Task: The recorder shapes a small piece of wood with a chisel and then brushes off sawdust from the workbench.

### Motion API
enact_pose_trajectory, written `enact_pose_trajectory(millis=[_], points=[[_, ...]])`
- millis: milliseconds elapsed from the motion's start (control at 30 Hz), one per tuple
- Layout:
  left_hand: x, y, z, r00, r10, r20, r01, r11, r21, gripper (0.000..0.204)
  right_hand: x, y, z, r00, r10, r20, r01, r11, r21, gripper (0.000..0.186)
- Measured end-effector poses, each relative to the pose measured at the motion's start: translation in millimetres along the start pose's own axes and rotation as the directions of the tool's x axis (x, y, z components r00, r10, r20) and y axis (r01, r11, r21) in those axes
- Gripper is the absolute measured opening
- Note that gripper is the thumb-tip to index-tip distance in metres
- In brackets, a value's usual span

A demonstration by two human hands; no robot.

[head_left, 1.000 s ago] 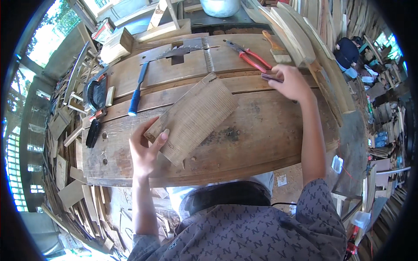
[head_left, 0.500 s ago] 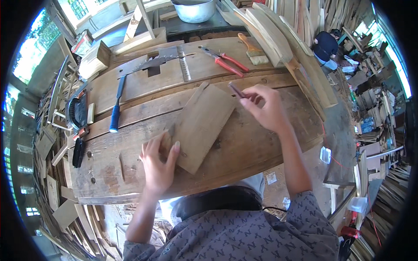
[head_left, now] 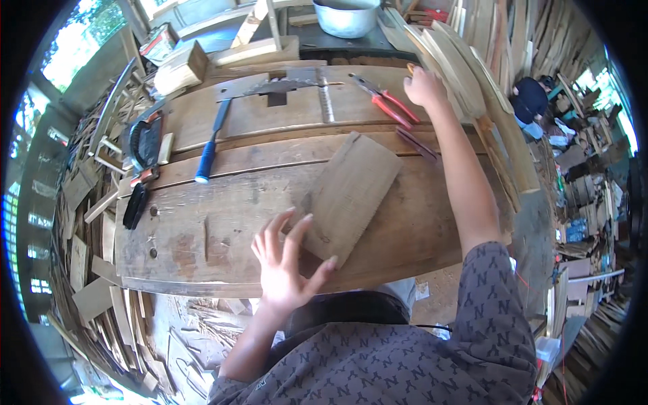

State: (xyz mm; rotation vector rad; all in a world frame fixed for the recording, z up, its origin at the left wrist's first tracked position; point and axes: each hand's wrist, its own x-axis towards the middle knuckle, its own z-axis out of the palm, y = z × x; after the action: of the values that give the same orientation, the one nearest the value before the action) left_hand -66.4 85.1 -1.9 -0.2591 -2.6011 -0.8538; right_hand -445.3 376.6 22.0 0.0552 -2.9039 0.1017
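On the workbench [head_left: 256,202] a flat wooden board [head_left: 352,196] lies at a slant in front of me. My left hand [head_left: 287,263] is at its near left edge, fingers spread, with the fingertips over or against the wood; firm contact cannot be made out. At the far right my right hand [head_left: 426,89] is closed around a paintbrush [head_left: 410,67]. Only the end of its orange-yellow handle shows; the rest is hidden behind the hand. A folded reddish-brown piece, probably sandpaper [head_left: 416,144], rests right of the board.
Red-handled pliers [head_left: 388,101], a saw blade [head_left: 280,84] and a blue-handled chisel [head_left: 209,152] lie farther back. A dark clamp-like tool [head_left: 144,145] and a black brush [head_left: 136,206] are left. Curved wooden pieces [head_left: 455,74] line the right side; a metal pot [head_left: 346,17] stands behind.
My right hand has put down the folded reddish-brown piece and reached forward to the paintbrush. My left hand's fingers have spread at the board's edge. The view has shifted left.
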Motion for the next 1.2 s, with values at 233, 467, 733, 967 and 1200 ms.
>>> enact_pose_trajectory(millis=[233, 467, 733, 967, 1200], points=[[0.3, -2.1, -9.2, 1.0, 0.006, -0.011, -0.007, 0.997, -0.072, 0.082, 31.6, 24.9, 32.4, 1.0, 0.005, 0.013, -0.004, 0.999, -0.053, 0.041], [-2.1, -10.4, -7.0, 0.999, 0.046, 0.008, -0.044, 0.988, -0.146, 0.09, 8.2, 13.4, -16.0, 0.997, -0.079, -0.024, 0.079, 0.997, -0.016, 0.044], [4.2, -1.0, -11.0, 0.998, -0.036, 0.047, 0.04, 0.994, -0.101, 0.105, -120.4, -62.7, -106.2, 0.839, -0.502, -0.211, 0.54, 0.719, 0.437, 0.008], [3.3, -4.1, -2.1, 0.99, -0.122, 0.066, 0.127, 0.989, -0.075, 0.112, -223.4, -162.1, -94.0, 0.605, -0.782, -0.15, 0.77, 0.526, 0.362, 0.024], [-4.2, -42.2, -12.7, 0.983, 0.084, -0.164, -0.067, 0.992, 0.106, 0.111, -274.7, -202.7, -80.0, 0.462, -0.698, -0.547, 0.745, -0.03, 0.667, 0.022]])
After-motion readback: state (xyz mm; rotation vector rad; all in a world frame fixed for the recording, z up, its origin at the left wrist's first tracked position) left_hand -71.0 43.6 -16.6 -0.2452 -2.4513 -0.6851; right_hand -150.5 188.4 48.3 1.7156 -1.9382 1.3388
